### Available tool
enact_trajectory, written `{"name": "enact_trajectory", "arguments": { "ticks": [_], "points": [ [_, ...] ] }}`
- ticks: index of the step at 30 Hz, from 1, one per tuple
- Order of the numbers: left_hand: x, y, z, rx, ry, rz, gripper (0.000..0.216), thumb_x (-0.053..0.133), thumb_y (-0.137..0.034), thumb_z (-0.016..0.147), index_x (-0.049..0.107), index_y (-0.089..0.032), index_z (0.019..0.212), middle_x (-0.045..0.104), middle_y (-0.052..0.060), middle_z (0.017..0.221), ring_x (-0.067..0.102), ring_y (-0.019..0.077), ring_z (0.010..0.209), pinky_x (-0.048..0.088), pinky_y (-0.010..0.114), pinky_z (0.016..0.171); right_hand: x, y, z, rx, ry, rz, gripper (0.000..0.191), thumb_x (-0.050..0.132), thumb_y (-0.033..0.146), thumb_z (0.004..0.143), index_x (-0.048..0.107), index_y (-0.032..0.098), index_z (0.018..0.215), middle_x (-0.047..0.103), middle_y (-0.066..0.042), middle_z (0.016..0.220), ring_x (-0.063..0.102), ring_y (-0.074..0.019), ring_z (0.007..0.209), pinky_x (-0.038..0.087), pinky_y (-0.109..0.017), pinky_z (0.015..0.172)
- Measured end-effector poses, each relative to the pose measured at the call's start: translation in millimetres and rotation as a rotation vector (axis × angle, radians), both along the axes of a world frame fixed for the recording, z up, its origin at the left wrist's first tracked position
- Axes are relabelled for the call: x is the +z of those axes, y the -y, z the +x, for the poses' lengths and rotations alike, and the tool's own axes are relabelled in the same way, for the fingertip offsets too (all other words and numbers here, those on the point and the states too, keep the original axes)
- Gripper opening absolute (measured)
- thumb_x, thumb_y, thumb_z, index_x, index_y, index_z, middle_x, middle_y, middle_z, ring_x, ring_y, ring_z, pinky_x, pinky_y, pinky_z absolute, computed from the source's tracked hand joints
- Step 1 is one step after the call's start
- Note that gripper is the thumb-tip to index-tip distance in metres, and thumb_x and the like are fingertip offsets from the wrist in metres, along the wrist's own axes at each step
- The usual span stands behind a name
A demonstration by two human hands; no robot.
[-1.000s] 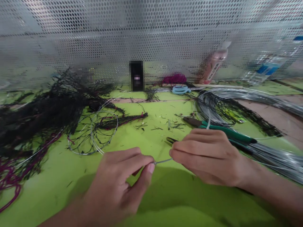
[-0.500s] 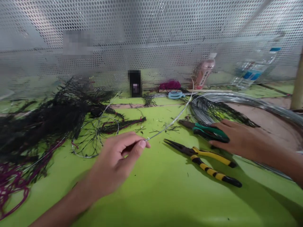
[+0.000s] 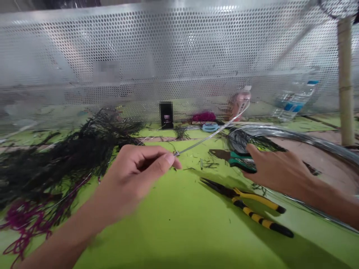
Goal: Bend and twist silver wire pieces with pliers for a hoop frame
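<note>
My left hand [image 3: 140, 173] is raised above the green table [image 3: 179, 228] and pinches the end of a thin steel wire [image 3: 210, 135] between thumb and forefinger. The wire runs up and right toward a big wire coil [image 3: 303, 138]. My right hand [image 3: 276, 170] covers the handles of the green-handled cutters [image 3: 234, 158], fingers curled round them. Yellow-and-black long-nose pliers [image 3: 252, 207] lie on the table just in front of that hand.
A heap of black and magenta strands [image 3: 56, 160] fills the left. A perforated metal screen [image 3: 168, 67] stands at the back. Along it are a small black box [image 3: 166, 115], blue scissors [image 3: 210, 127], a pink bottle [image 3: 238, 104], a water bottle [image 3: 294, 101] and a wooden post [image 3: 345, 74].
My right hand let go of the wire and moved right onto the green cutters. My left hand lifted the wire end up. The yellow pliers came into sight.
</note>
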State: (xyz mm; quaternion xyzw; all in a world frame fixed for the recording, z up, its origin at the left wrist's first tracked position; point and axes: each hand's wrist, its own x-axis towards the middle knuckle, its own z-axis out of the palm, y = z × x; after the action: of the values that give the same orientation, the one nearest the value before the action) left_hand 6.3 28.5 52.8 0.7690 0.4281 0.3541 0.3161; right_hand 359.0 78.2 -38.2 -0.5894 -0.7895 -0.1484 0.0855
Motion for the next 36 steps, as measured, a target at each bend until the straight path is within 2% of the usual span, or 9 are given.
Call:
{"name": "enact_trajectory", "arguments": {
  "ticks": [5, 10, 14, 17, 19, 24, 30, 33, 36],
  "points": [
    [9.5, -4.3, -3.4, 0.009, 0.01, 0.045, 0.036, 0.055, -0.047, 0.1, 0.078, -0.022, 0.09, 0.04, -0.002, 0.06, 0.03, 0.0094, 0.053, 0.021, 0.023, 0.044, 0.5, -7.0, -25.2, 0.064, -0.23, 0.054, 0.022, 0.059, 0.034, 0.082, 0.055, 0.025, 0.102, 0.063, -0.003, 0.06, 0.052, -0.0224, 0.043, 0.021, -0.03, 0.045],
    [14.2, -5.3, -0.8, -0.051, 0.027, 0.011, 0.037, 0.053, -0.045, 0.101, 0.078, -0.025, 0.083, 0.034, -0.004, 0.055, 0.027, 0.0093, 0.046, 0.02, 0.025, 0.04, 2.8, -19.0, -55.8, 0.271, -0.528, 0.053, 0.025, 0.051, 0.027, 0.084, 0.056, 0.023, 0.108, 0.071, -0.002, 0.08, 0.061, -0.0193, 0.058, 0.046, -0.032, 0.054],
    [12.9, -3.9, -4.0, -0.072, 0.065, -0.058, 0.036, 0.053, -0.047, 0.102, 0.079, -0.026, 0.087, 0.028, -0.005, 0.052, 0.024, 0.0092, 0.044, 0.018, 0.026, 0.038, 4.1, -38.6, -90.3, 0.477, -0.695, 0.065, 0.031, 0.051, 0.025, 0.087, 0.058, 0.024, 0.118, 0.068, -0.002, 0.085, 0.065, -0.0218, 0.072, 0.056, -0.038, 0.068],
    [10.7, -4.3, -9.6, -0.065, 0.066, -0.049, 0.038, 0.052, -0.05, 0.102, 0.08, -0.026, 0.089, 0.027, -0.004, 0.053, 0.025, 0.0097, 0.045, 0.019, 0.026, 0.038, 2.0, -56.6, -116.4, 0.628, -0.792, 0.106, 0.028, 0.054, 0.032, 0.092, 0.059, 0.023, 0.117, 0.068, -0.009, 0.108, 0.068, -0.027, 0.098, 0.058, -0.046, 0.086],
    [10.0, -4.7, -12.6, -0.067, 0.043, -0.039, 0.041, 0.052, -0.051, 0.102, 0.079, -0.025, 0.087, 0.031, -0.004, 0.054, 0.026, 0.0096, 0.046, 0.02, 0.025, 0.038, -0.2, -65.3, -130.8, 0.694, -0.842, 0.132, 0.025, 0.055, 0.034, 0.094, 0.059, 0.024, 0.118, 0.065, -0.011, 0.118, 0.067, -0.0279, 0.104, 0.059, -0.048, 0.088],
    [11.7, -3.2, -13.9, -0.048, 0.06, -0.072, 0.038, 0.053, -0.049, 0.101, 0.079, -0.027, 0.086, 0.033, -0.004, 0.053, 0.027, 0.01, 0.044, 0.021, 0.026, 0.038, -2.0, -71.6, -148.8, 0.821, -0.859, 0.188, 0.041, 0.062, 0.018, 0.087, 0.056, 0.027, 0.127, 0.071, -0.008, 0.113, 0.072, -0.0278, 0.102, 0.061, -0.047, 0.086],
    [13.9, -3.1, -14.4, -0.04, 0.082, -0.055, 0.038, 0.052, -0.04, 0.102, 0.07, -0.024, 0.074, 0.044, -0.003, 0.06, 0.036, 0.0108, 0.054, 0.028, 0.028, 0.05, -0.6, -63.7, -151.5, 0.777, -0.8, 0.22, 0.061, 0.062, 0.012, 0.084, 0.049, 0.027, 0.142, 0.052, -0.018, 0.153, 0.055, -0.0335, 0.139, 0.056, -0.054, 0.103],
    [11.9, -4.3, -15.9, -0.054, 0.08, -0.062, 0.041, 0.051, -0.045, 0.103, 0.07, -0.024, 0.074, 0.045, -0.002, 0.061, 0.036, 0.012, 0.056, 0.027, 0.029, 0.05, 1.1, -62.5, -152.6, 0.737, -0.796, 0.249, 0.063, 0.064, 0.014, 0.085, 0.046, 0.026, 0.144, 0.048, -0.02, 0.156, 0.047, -0.0349, 0.146, 0.052, -0.057, 0.107],
    [9.2, -5.0, -16.5, -0.064, 0.072, -0.111, 0.044, 0.051, -0.054, 0.101, 0.07, -0.025, 0.075, 0.047, -0.001, 0.063, 0.037, 0.0133, 0.056, 0.026, 0.03, 0.048, 5.5, -61.9, -153.6, 0.726, -0.8, 0.291, 0.059, 0.062, 0.014, 0.088, 0.047, 0.027, 0.142, 0.051, -0.019, 0.152, 0.05, -0.0331, 0.143, 0.051, -0.057, 0.108]
  ]
}}
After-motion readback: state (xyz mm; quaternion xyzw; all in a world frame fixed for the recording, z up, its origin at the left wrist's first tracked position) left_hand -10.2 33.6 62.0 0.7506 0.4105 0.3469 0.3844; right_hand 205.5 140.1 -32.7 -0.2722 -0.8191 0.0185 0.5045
